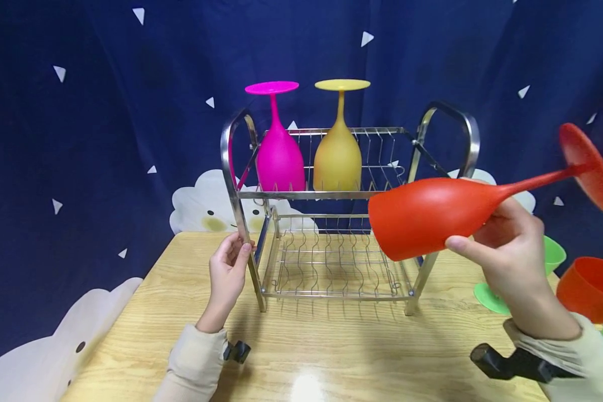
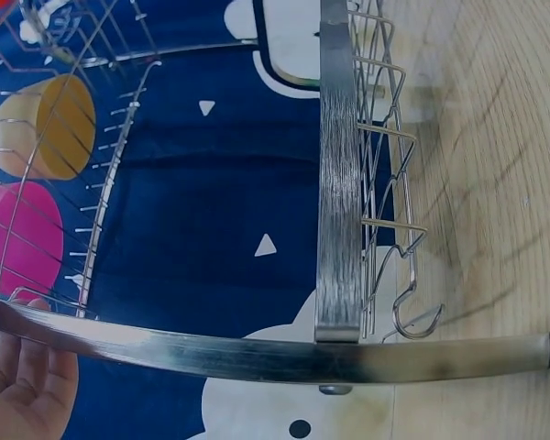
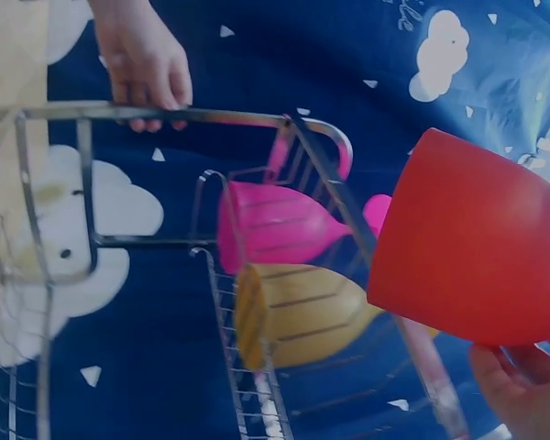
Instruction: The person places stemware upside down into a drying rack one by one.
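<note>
My left hand pinches the left front leg of a two-tier metal dish rack between thumb and fingers. In my right hand is a red wine glass, gripped by its bowl and tilted, mouth toward the lower left and foot up at the right. It overlaps the rack's right front side in the head view. On the upper tier a magenta wine glass and a yellow wine glass stand upside down, feet upward. The right wrist view shows the red bowl close beside the rack.
The lower tier of wavy wires holds no glasses. At the right of the wooden table stand a green glass and another red glass, partly behind my right arm. A dark blue curtain hangs behind.
</note>
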Demonstrator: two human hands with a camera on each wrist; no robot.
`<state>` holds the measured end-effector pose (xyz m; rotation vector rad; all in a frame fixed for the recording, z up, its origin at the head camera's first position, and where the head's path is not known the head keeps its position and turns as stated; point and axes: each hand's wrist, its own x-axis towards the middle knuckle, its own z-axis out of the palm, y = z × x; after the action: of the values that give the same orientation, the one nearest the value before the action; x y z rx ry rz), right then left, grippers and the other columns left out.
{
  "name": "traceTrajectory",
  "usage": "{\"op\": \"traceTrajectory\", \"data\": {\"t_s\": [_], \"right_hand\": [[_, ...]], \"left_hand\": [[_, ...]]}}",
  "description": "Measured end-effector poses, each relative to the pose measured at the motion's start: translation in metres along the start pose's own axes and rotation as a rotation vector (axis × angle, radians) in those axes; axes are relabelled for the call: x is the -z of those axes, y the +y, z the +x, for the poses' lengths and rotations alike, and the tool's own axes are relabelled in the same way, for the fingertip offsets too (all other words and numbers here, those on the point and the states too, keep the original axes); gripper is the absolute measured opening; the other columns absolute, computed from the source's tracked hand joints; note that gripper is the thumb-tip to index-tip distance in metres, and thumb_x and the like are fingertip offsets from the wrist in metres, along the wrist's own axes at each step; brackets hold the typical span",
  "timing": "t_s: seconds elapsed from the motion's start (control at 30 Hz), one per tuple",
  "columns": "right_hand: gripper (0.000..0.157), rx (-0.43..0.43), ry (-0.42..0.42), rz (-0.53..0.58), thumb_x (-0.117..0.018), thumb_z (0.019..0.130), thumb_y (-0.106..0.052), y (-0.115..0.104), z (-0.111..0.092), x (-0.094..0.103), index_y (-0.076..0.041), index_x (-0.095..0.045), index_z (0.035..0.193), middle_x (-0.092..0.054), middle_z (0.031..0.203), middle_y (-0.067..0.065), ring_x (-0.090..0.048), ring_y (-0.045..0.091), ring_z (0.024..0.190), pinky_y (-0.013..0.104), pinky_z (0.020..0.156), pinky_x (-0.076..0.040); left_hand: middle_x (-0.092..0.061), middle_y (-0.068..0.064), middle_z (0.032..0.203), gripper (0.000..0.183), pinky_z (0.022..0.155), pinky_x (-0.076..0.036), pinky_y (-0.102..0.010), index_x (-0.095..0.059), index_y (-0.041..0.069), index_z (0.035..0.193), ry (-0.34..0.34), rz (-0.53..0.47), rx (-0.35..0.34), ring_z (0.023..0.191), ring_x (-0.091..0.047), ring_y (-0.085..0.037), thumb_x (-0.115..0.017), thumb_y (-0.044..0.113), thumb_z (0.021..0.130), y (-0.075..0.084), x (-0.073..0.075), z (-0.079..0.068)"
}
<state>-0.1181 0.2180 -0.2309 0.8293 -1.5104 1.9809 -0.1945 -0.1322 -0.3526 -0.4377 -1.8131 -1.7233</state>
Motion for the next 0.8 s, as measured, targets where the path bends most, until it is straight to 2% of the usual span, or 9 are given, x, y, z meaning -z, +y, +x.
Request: {"op": "traceTrajectory", "data": {"t_s": [0.13,0.43,0.57,0.7,0.8], "right_hand": [[0.060,0.024,0.022,0.065,-0.056,0.062,0.033,-0.006,0.011,0.002,0.018,-0.047,0.119,-0.060,0.105,0.022,-0.061,0.027,0.088,0.027,0.075,-0.052],[0.056,0.082,0.051,0.072,-0.051,0.061,0.034,-0.017,0.044,0.003,0.021,-0.047,0.115,-0.061,0.100,0.024,-0.061,0.028,0.085,0.028,0.076,-0.052],[0.054,0.108,0.062,0.059,-0.053,0.062,0.033,-0.020,0.059,0.000,0.021,-0.047,0.114,-0.060,0.100,0.026,-0.059,0.030,0.085,0.029,0.078,-0.052],[0.054,0.074,0.059,0.013,-0.056,0.063,0.031,-0.022,0.068,-0.003,0.018,-0.050,0.115,-0.061,0.101,0.023,-0.058,0.029,0.087,0.026,0.078,-0.051],[0.054,0.035,0.057,-0.057,-0.059,0.065,0.028,-0.024,0.073,-0.006,0.012,-0.053,0.116,-0.061,0.103,0.020,-0.058,0.027,0.089,0.023,0.078,-0.051]], "left_hand": [[-0.062,0.004,0.084,0.019,0.071,-0.050,-0.016,-0.053,-0.015,0.105,-0.004,-0.002,-0.010,0.077,-0.063,-0.015,-0.051,-0.004,0.089,-0.001,0.000,0.000],[-0.061,0.007,0.083,0.020,0.072,-0.050,-0.017,-0.051,-0.017,0.105,-0.022,-0.024,-0.020,0.076,-0.061,-0.006,-0.050,-0.005,0.090,-0.004,-0.004,0.004],[-0.062,-0.008,0.085,0.021,0.074,-0.050,-0.018,-0.051,-0.017,0.107,-0.012,-0.025,-0.007,0.078,-0.062,-0.011,-0.050,-0.004,0.090,-0.005,-0.005,0.005],[-0.059,-0.026,0.087,0.021,0.073,-0.050,-0.018,-0.051,-0.016,0.107,-0.001,0.000,0.013,0.078,-0.062,-0.013,-0.050,-0.004,0.090,-0.006,-0.004,0.002],[-0.059,-0.025,0.086,0.020,0.071,-0.050,-0.017,-0.052,-0.015,0.106,0.002,0.015,0.009,0.077,-0.061,-0.012,-0.050,-0.004,0.090,-0.005,-0.002,0.000]]}}
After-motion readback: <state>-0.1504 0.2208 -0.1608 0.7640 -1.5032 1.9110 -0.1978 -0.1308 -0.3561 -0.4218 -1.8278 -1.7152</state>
